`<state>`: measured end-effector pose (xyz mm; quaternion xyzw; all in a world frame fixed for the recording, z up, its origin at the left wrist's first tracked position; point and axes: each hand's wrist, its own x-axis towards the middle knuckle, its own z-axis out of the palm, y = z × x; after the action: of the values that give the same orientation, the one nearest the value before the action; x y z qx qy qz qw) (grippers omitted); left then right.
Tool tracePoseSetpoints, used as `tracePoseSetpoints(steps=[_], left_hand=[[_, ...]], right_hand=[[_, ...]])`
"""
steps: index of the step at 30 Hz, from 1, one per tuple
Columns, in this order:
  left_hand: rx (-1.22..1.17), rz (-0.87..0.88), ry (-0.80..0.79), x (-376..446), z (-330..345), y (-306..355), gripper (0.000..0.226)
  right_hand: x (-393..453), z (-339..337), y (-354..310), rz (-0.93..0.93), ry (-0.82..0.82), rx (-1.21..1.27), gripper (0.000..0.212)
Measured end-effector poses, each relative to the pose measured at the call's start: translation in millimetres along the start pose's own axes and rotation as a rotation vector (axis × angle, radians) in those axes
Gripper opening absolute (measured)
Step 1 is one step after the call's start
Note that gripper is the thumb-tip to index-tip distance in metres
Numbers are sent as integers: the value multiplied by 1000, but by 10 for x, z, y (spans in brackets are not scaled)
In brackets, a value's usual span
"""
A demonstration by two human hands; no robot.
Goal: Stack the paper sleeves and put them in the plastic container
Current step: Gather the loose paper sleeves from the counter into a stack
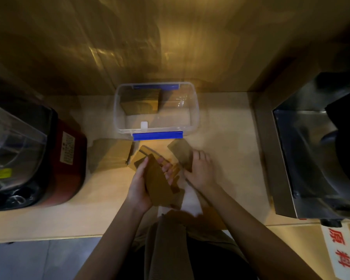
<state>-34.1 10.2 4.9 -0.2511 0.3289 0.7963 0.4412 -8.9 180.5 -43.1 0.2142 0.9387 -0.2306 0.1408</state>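
A clear plastic container (194, 110) with blue clips stands open at the back of the counter, and a stack of brown paper sleeves (141, 102) stands in its left half. My left hand (139, 184) grips a bundle of brown paper sleeves (160, 180) held just above the counter. My right hand (200, 170) lies flat with fingers spread on a loose paper sleeve (180, 152) on the counter. A larger pile of sleeves (109, 154) lies to the left. Several more loose sleeves (143, 154) sit between the pile and my hands.
A red-based machine with a clear jug (28, 156) stands at the left. A metal appliance (311, 158) fills the right side behind a cardboard edge. A wood-panel wall (150, 47) rises behind the container. The counter's front edge (49, 237) runs below my arms.
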Motion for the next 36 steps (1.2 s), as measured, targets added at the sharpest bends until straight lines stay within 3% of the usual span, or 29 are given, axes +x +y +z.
tracePoseSetpoints(steps=[10, 17, 21, 26, 28, 31, 36], left_hand=[[-19, -1, -12, 9, -15, -19, 44], [-15, 11, -17, -60, -13, -37, 48], [-21, 18, -2, -112, -31, -73, 51], [-52, 58, 39, -164, -93, -113, 63], [-41, 100, 4, -200, -92, -131, 68], [21, 144, -59, -274, -104, -175, 60], [-82, 204, -101, -297, -129, -258, 73]], right_hand=[[42, 66, 0, -17, -26, -92, 57], [118, -153, -48, 11, -148, -48, 71], [-2, -372, -86, 9, -214, 120, 74], [-356, -592, -244, -79, -216, 601, 60], [-510, -612, -333, -127, -230, 677, 60], [-723, -517, -444, -190, -304, 586, 64], [-976, -326, -547, -252, -281, 490, 71]])
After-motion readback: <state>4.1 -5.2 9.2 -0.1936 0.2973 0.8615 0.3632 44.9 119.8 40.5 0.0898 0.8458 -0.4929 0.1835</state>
